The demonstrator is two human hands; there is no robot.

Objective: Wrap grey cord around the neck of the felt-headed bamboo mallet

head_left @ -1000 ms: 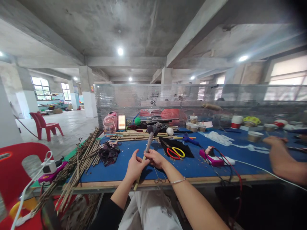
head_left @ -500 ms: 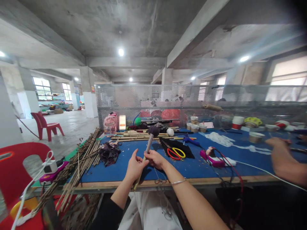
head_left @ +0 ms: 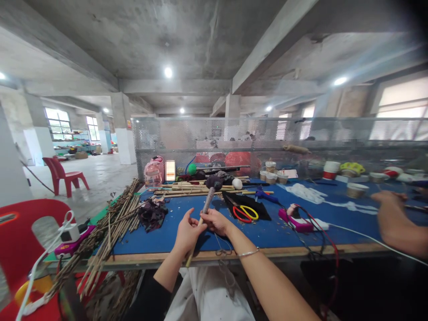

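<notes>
Both my hands hold one thin stick (head_left: 206,206) over the blue table (head_left: 267,234). The stick tilts away from me and ends in a dark fabric tuft (head_left: 214,182). My left hand (head_left: 186,232) grips the lower part, and the stick's bare end pokes out below it past the table edge. My right hand (head_left: 216,221) pinches the shaft just above, fingers closed round it. A thin thread hangs down from under my right hand.
A bundle of sticks (head_left: 110,227) lies at the table's left end beside dark fabric scraps (head_left: 152,213). Scissors with red and yellow handles (head_left: 243,213) and a pink glue gun (head_left: 296,219) lie right of my hands. Another person's hand (head_left: 393,220) rests at the right. Red chair (head_left: 20,240) at left.
My hands and the stick have barely shifted. The other person's hand at the right has moved slightly to the right.
</notes>
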